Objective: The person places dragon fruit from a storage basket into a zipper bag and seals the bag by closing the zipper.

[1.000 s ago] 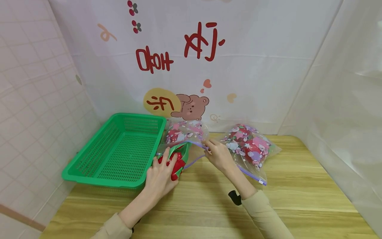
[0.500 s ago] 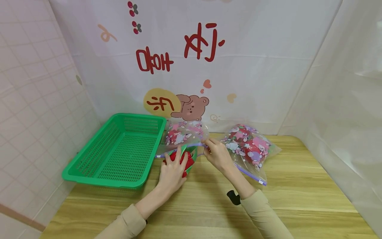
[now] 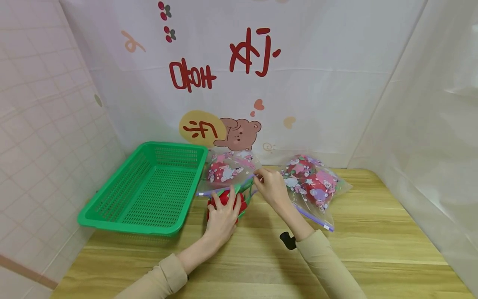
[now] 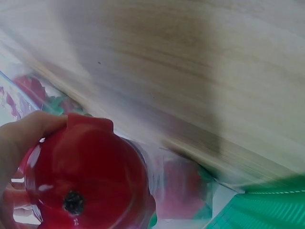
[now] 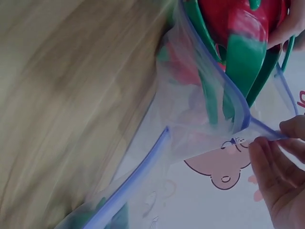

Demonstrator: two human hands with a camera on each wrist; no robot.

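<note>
My left hand (image 3: 223,220) holds a shiny red dragon fruit (image 4: 95,171) with long green scales, fingers spread over it. In the right wrist view the scales of the dragon fruit (image 5: 245,62) point into the mouth of a clear zip bag (image 5: 188,76). My right hand (image 3: 271,189) pinches the purple zip edge of that bag between thumb and fingers. The bag (image 3: 239,168), printed with pink and white figures, lies against the back wall with red and green contents inside. The underside of the fruit is hidden in the head view.
Left of the bag stands a green slotted basket (image 3: 157,199) with nothing in it. To the right lies a second printed zip bag (image 3: 313,182), filled with red and green things. The wood-grain table (image 3: 254,261) meets a printed cloth wall (image 3: 328,95).
My left hand has moved the dragon fruit rightward, from beside the basket to the bag's mouth. The right hand keeps its pinch on the edge, which has shifted slightly.
</note>
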